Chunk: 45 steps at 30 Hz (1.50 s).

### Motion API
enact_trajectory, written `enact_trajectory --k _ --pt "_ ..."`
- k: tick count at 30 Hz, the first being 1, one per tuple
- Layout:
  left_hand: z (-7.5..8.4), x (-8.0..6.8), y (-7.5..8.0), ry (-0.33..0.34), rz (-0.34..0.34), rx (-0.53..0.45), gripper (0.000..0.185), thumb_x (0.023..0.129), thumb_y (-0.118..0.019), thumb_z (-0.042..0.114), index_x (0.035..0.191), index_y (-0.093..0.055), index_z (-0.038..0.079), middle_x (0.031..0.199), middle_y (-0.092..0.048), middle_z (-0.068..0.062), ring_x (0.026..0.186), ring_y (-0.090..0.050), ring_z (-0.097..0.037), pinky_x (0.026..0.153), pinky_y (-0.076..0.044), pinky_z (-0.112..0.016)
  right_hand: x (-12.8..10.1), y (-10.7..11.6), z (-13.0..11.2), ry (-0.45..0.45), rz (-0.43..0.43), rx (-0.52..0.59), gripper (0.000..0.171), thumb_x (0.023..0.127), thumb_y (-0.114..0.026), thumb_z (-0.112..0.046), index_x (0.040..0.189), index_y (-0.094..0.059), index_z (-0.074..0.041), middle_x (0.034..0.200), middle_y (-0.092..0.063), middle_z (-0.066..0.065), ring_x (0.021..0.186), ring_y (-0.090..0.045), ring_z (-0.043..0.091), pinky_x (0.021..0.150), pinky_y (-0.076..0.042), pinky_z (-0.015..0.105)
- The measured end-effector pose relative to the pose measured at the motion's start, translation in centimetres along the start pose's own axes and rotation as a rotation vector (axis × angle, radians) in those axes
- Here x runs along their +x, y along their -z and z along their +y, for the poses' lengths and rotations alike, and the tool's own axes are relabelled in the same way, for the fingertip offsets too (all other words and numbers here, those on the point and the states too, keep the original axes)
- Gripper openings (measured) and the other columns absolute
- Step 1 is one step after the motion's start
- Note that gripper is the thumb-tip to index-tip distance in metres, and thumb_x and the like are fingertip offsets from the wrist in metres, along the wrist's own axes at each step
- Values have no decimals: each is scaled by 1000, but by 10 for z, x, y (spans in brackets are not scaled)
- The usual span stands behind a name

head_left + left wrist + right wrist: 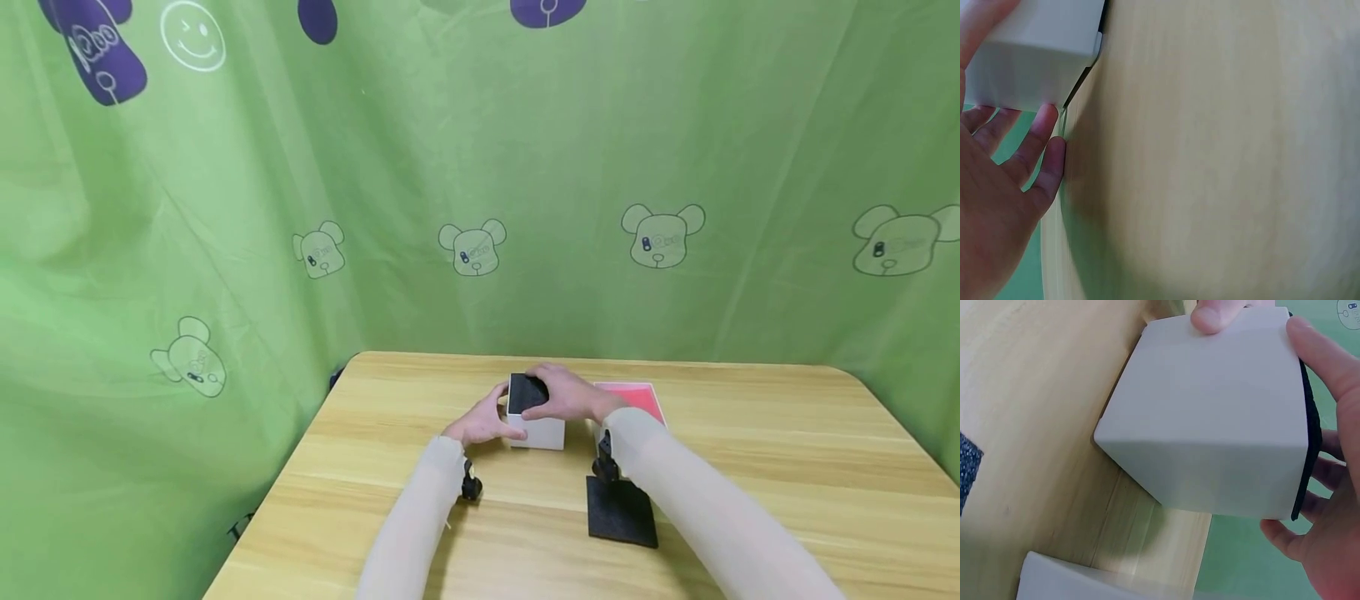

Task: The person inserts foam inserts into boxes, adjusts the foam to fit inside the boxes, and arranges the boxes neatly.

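Sleeved forearms are reaching in from the near edge of a wooden table (750,433), past a black square pad (621,510) lying flat just inside the right arm. Both hands are meeting at a white box (537,432) sitting near the middle of the far half of the table, its black top (527,392) facing up.

The right hand (572,395) is lying over that black top, fingers curled down round the box's upper edges; in the right wrist view its thumb and fingertips (1215,314) are pinching the white walls (1210,431), apparently to hold the box firm. The left hand (483,421) is pressing against the box's left side with fingers fairly straight; the left wrist view shows them spread beneath a bottom corner of the box (1029,56), seemingly bracing it rather than gripping.

A red-topped piece (633,398) is lying just behind the right wrist, near the box but apart from it, possibly set aside there within reach. Green fabric printed with bear heads (472,247) is hanging behind and to the left of the table.
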<state>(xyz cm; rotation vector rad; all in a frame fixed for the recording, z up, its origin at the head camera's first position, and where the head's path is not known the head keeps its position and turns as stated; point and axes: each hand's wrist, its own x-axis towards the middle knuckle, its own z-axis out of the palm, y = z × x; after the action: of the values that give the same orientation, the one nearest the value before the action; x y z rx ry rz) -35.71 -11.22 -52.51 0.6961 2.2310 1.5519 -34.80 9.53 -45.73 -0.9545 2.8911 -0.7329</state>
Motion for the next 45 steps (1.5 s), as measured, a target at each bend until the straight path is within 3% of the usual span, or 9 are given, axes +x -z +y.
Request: enact_trajectory --k 8,13,23,45 --pt "1 0 0 2 11 25 99 74 -81 8 150 -18 16 138 -43 -7 107 -56 -16 82 -50 -28 -2 -1 2 44 -6 12 80 82 -69 -48 138 -43 3 142 -38 24 126 -39 38 100 -37 51" --pt "-2 0 0 8 10 8 101 73 -82 8 150 -18 15 136 -46 -8 107 -57 -16 83 -50 -28 -3 -3 6 71 10 20 68 89 -63 -43 137 -45 2 142 -40 21 128 -39 37 104 -33 51" --pt "0 -1 0 -5 18 4 97 74 -80 5 150 -19 14 129 -51 -11 104 -58 -17 82 -51 -29 -3 -3 7 121 24 28 60 90 -65 -35 135 -49 0 136 -48 19 123 -45 34 100 -38 49" --pt "1 -1 -1 -7 19 9 96 74 -80 5 149 -20 13 136 -45 -10 109 -56 -18 86 -49 -27 -1 -5 7 152 7 -5 54 89 -65 -35 130 -54 -1 134 -51 18 123 -45 36 99 -39 50"
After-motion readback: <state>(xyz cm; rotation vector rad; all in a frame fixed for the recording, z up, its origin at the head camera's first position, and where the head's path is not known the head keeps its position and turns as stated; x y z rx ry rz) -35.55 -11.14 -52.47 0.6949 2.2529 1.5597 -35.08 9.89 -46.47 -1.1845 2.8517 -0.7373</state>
